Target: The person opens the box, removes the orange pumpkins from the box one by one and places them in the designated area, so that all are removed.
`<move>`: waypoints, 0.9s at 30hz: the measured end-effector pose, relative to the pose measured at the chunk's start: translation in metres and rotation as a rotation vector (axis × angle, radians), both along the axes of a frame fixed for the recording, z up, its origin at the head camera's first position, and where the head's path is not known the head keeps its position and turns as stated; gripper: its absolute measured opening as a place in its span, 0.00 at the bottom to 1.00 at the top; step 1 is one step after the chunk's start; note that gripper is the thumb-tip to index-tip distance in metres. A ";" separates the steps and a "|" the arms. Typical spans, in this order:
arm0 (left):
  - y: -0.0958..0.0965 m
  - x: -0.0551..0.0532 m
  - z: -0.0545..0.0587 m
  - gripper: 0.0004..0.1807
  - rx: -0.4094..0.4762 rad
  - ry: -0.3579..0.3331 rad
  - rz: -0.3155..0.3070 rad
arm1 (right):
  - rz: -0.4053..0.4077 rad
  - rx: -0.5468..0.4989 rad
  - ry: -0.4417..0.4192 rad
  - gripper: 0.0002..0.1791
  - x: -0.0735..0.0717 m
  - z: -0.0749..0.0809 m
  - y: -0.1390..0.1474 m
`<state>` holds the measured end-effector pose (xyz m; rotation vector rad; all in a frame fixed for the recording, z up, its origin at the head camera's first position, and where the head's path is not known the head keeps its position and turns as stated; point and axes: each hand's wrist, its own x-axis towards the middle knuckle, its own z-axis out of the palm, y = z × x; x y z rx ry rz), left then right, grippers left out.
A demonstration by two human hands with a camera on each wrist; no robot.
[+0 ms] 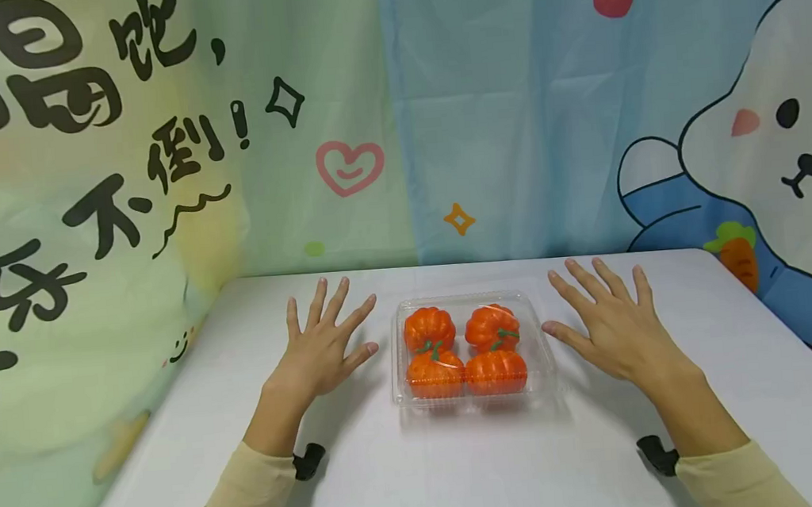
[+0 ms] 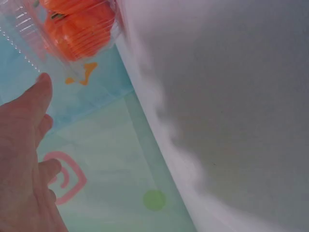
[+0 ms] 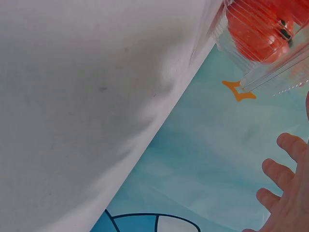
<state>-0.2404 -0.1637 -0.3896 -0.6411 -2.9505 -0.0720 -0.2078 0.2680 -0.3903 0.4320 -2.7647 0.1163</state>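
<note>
A clear plastic clamshell box (image 1: 475, 407) sits mid-table with several small orange pumpkins (image 1: 496, 372) inside, some showing green stems. To its left my left hand (image 1: 324, 351) is spread, fingers straight and apart, holding nothing. On the other side my right hand (image 1: 608, 329) is spread the same way, its thumb pointing toward the box's right edge. In the left wrist view the thumb of the left hand (image 2: 21, 140) points up toward a corner of the box (image 2: 72, 67). The right wrist view has the box (image 3: 270, 72) at top right, above the fingers of the right hand (image 3: 289, 188).
The white table (image 1: 467, 479) ends at a far edge just behind the box. Beyond hangs a printed curtain (image 1: 474, 121) with hearts, writing and a cartoon bear. Each wrist wears a black strap piece (image 1: 310, 461) below the hand.
</note>
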 end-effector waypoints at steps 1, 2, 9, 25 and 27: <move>0.000 0.000 0.000 0.39 0.007 -0.005 -0.002 | 0.000 0.003 0.000 0.44 0.001 0.000 0.000; 0.000 0.001 -0.001 0.39 0.012 -0.008 -0.003 | 0.001 0.003 -0.001 0.44 0.002 0.000 -0.001; 0.000 0.005 -0.003 0.39 0.068 -0.030 -0.027 | 0.009 0.011 0.000 0.44 0.006 0.001 -0.005; 0.000 0.011 -0.010 0.40 0.116 -0.058 -0.057 | 0.084 0.000 0.033 0.42 0.010 0.003 -0.016; -0.001 0.012 -0.011 0.40 0.119 -0.064 -0.059 | 0.092 -0.001 0.035 0.42 0.010 0.003 -0.018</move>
